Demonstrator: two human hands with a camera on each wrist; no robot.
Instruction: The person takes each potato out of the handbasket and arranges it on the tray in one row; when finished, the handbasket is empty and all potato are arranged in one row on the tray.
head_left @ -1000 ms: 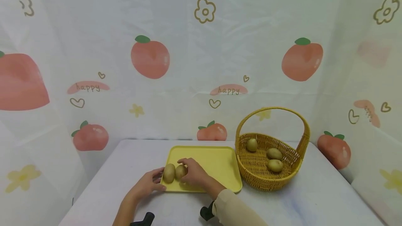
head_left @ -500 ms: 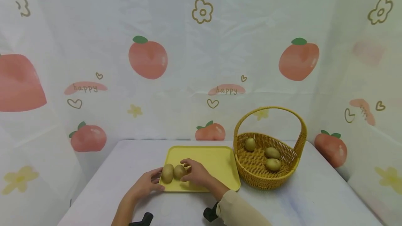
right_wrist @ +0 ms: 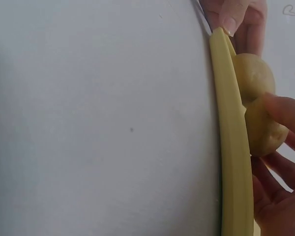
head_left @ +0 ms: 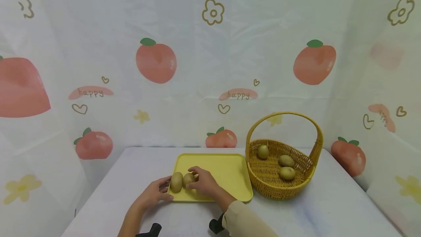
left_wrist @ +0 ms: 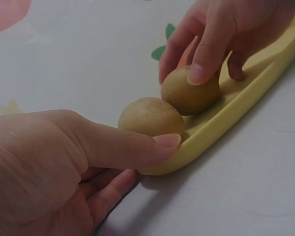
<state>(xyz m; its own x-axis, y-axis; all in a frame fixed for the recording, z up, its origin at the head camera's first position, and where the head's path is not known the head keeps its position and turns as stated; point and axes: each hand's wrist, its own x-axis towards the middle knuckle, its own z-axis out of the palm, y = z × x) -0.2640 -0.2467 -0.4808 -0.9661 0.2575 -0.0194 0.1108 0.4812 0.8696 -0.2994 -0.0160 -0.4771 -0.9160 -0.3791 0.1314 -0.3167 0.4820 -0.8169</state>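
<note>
Two potatoes lie side by side at the left end of a yellow tray (head_left: 223, 178). My right hand (head_left: 204, 183) holds the right-hand potato (left_wrist: 189, 92), its thumb on the near side and its fingers curled round the far side. In the right wrist view, that thumb presses the potato's skin. The left-hand potato (left_wrist: 150, 118) sits close against it, beside the tray's left rim. My left hand (head_left: 154, 193) grips the tray's near left corner; the thumb lies over the rim, and the fingers are outside and partly hidden below it.
A wicker basket (head_left: 276, 193) with a tall handle stands right of the tray and holds potatoes (head_left: 287, 173). The white table (head_left: 315, 211) runs back to a printed cloth (head_left: 194, 112).
Half a second ago the right hand's fingers stood a little looser beside its potato; now the thumb is closer on it. The left hand keeps its place, and the head view shifts slightly.
</note>
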